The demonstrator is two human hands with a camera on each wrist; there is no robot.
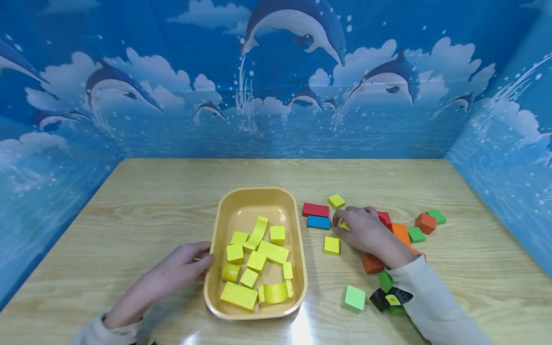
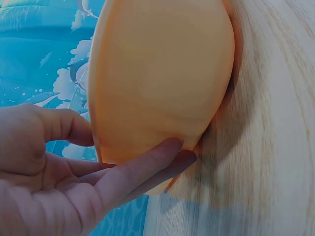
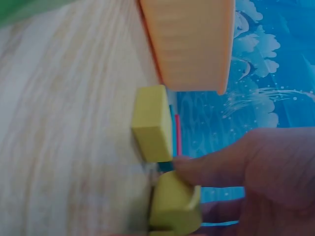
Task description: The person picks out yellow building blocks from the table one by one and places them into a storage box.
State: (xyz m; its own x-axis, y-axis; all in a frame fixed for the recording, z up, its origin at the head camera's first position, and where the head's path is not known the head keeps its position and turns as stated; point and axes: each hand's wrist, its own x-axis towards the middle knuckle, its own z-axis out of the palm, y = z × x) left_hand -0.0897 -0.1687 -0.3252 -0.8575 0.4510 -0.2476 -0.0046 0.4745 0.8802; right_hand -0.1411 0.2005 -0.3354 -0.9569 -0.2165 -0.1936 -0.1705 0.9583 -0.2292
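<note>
My left hand (image 1: 185,266) holds the left side of a tan plastic tray (image 1: 258,192), its thumb at the rim and its fingers against the outer wall (image 2: 162,83). Several yellow blocks (image 1: 239,295), among them cubes, oblongs and curved pieces, lie inside. To the right of the tray, my right hand (image 1: 364,230) pinches a yellow block with a rounded side (image 3: 172,204), mostly covered in the head view. Close to that hand a yellow square block (image 1: 331,245) rests on the table, and another yellow block (image 1: 336,201) sits farther back.
A red oblong (image 1: 316,210) and a blue oblong (image 1: 318,222) lie between tray and right hand. Orange blocks (image 1: 401,234), red and green ones cluster around the right forearm. A light green block (image 1: 354,299) and black pieces (image 1: 379,300) are nearer. A dolphin-print backdrop (image 1: 276,120) encloses the table.
</note>
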